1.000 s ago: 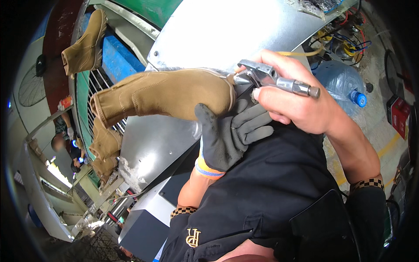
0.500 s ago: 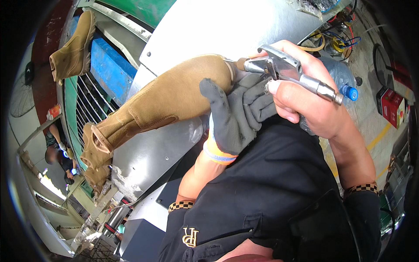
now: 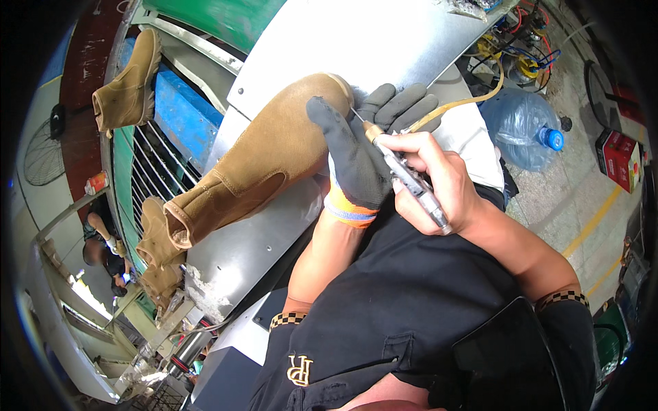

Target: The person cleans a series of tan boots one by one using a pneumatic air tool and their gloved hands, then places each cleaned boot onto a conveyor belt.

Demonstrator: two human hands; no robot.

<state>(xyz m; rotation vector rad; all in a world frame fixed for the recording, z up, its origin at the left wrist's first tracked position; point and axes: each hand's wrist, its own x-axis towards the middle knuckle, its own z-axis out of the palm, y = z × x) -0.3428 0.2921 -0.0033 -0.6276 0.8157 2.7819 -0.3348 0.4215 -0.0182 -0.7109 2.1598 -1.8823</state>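
A tan pull-on boot (image 3: 274, 140) lies slantwise over the metal surface, its toe end toward my hands and its shaft opening at the lower left. My left hand (image 3: 356, 154), in a grey-palmed glove with an orange cuff, is open beside the toe end; its thumb lies along the boot and its fingers stretch out. Bare, my right hand (image 3: 445, 181) is closed around a metal spray gun (image 3: 413, 179) with a brass collar and a thin needle-like nozzle. The nozzle points at the boot's toe-end edge; whether it touches cannot be made out. A yellowish hose (image 3: 466, 103) runs near the gun.
More tan boots stand at the left, one upper (image 3: 128, 85) and several lower (image 3: 161, 236), near a slatted rack and a blue block (image 3: 184, 113). A large water bottle (image 3: 524, 130) and red box (image 3: 619, 161) sit on the right floor. Another person (image 3: 106, 243) works far left.
My right hand has turned the spray gun and moved it down, so its nozzle now points up-left at the boot. The boot's toe end has shifted slightly up and left. My left fingers have stretched out.
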